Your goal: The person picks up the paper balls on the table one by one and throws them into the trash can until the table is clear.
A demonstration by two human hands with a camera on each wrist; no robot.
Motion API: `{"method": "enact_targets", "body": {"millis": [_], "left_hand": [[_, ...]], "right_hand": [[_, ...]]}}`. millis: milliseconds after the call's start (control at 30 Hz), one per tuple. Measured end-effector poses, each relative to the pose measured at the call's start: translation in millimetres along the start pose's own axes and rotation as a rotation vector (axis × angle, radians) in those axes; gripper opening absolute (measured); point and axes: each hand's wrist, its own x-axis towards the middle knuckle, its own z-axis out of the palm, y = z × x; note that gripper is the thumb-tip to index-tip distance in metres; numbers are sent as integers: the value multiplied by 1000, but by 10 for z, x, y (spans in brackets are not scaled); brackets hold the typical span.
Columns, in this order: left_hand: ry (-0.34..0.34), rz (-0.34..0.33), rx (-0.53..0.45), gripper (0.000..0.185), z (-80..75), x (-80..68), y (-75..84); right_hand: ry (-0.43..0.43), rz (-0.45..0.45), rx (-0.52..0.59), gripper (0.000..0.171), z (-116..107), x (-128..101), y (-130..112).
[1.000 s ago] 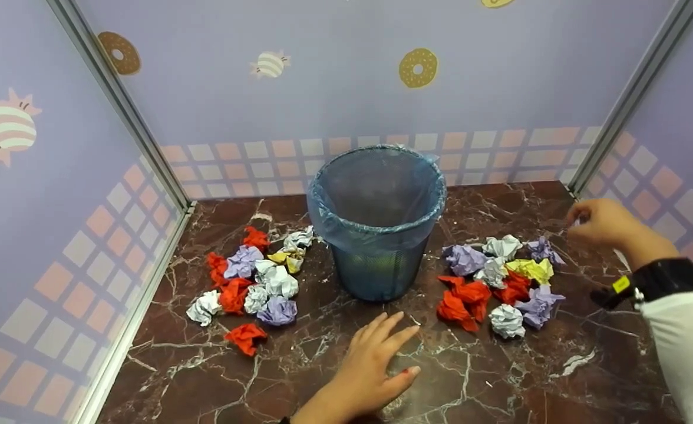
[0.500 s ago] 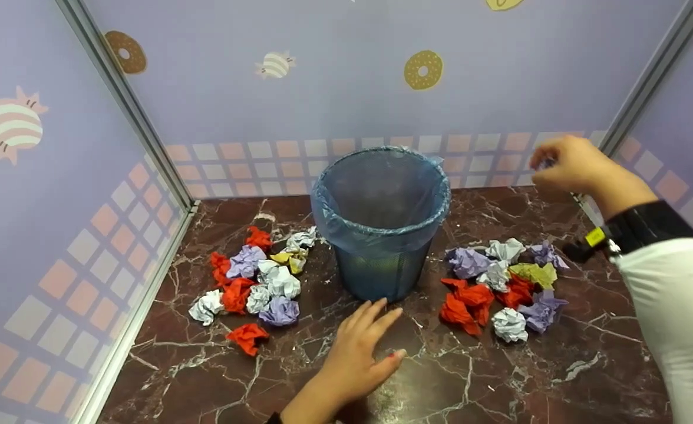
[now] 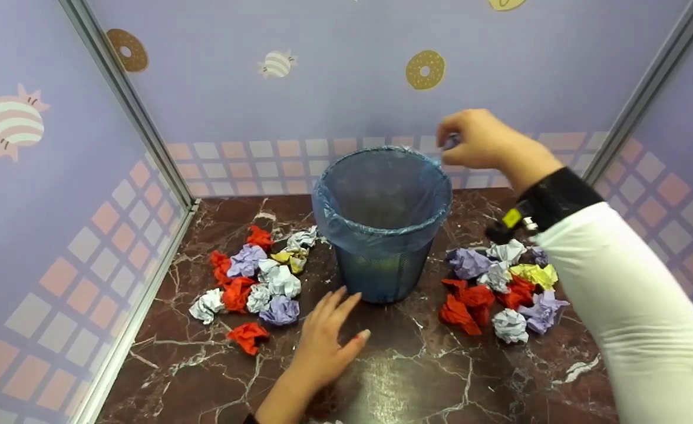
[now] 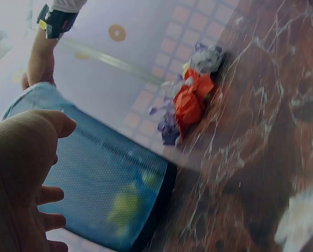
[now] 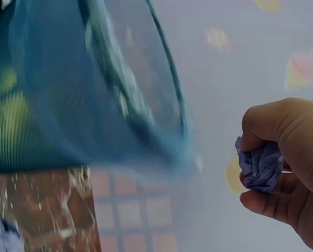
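Observation:
My right hand point(image 3: 481, 141) pinches a crumpled purple paper ball point(image 5: 262, 167) between thumb and fingers, raised just off the right rim of the bin. The mesh wastebasket point(image 3: 382, 265) stands upright in the middle, lined with a blue plastic bag point(image 3: 346, 227) folded over its rim. Something yellow-green shows through the mesh low inside. My left hand point(image 3: 326, 338) is low in front of the bin, fingers spread and holding nothing; in the left wrist view its thumb and fingers point(image 4: 54, 194) overlap the bin's side.
Left of the bin lies a cluster of crumpled paper balls point(image 3: 279, 280) in red, white, purple and yellow. Another such cluster point(image 3: 497, 275) lies to the right, partly behind the right forearm. Patterned panels point(image 3: 346, 88) enclose the marbled table point(image 3: 417, 377) at the back and sides.
My right hand has risen from the table at the far right and swung left to the bin with the purple paper ball. My left hand has slid left a little.

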Motion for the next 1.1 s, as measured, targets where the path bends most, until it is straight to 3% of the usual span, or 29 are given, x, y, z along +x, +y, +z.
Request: {"method": "enact_targets", "body": {"millis": [233,400,700,1100], "left_hand": [[69,-63,14,65,-97,-84,-212],[102,-88,9,63,-143,-153,-308],[114,-104,1,63,-182,-189,-335],[104,-99,6,64,-171,-176,-310]], "right_hand": [[-124,-147,-8,18,290,223,-600],[-206,-218,-38,18,499,260,-841],[-239,-247,-61,20,628,270,-938],[-312,-218,-36,41,651,199,-990]]}}
